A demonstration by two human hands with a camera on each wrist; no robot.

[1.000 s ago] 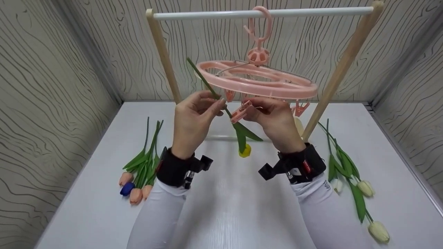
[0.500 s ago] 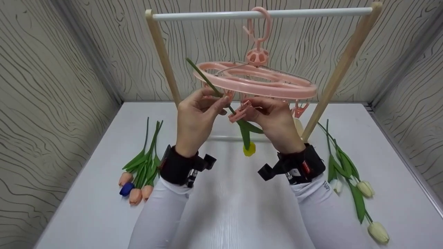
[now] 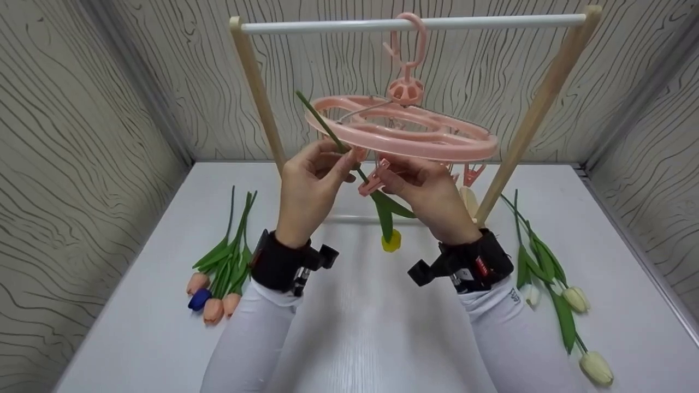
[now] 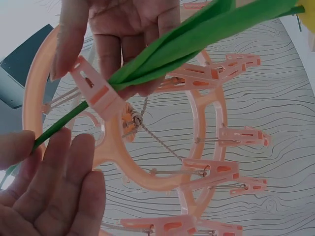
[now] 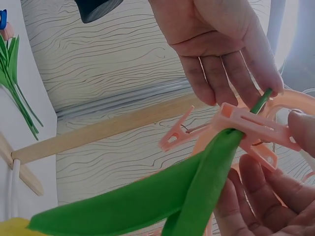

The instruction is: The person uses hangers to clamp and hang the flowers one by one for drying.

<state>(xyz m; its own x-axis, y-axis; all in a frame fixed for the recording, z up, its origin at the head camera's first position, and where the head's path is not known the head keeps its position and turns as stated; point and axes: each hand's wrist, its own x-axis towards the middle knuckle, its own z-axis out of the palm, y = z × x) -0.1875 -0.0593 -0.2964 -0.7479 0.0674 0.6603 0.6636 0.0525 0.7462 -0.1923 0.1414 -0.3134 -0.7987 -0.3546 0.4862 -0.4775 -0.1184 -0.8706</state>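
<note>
One yellow tulip hangs head-down through the pink clip, stem slanting up-left to the left hand pinching it, right hand nearer, thumb and fingers pinching the clip's handles, bite hard to tell.

Head view forward-down, close wrist views, both facing the pink clip

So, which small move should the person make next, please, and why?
Probably ease the right hand off the pink clip while the left hand steadies the stem: the clip sits across the stem beside the leaves, and the left hand pinches the stem on the clip's other side.
</note>
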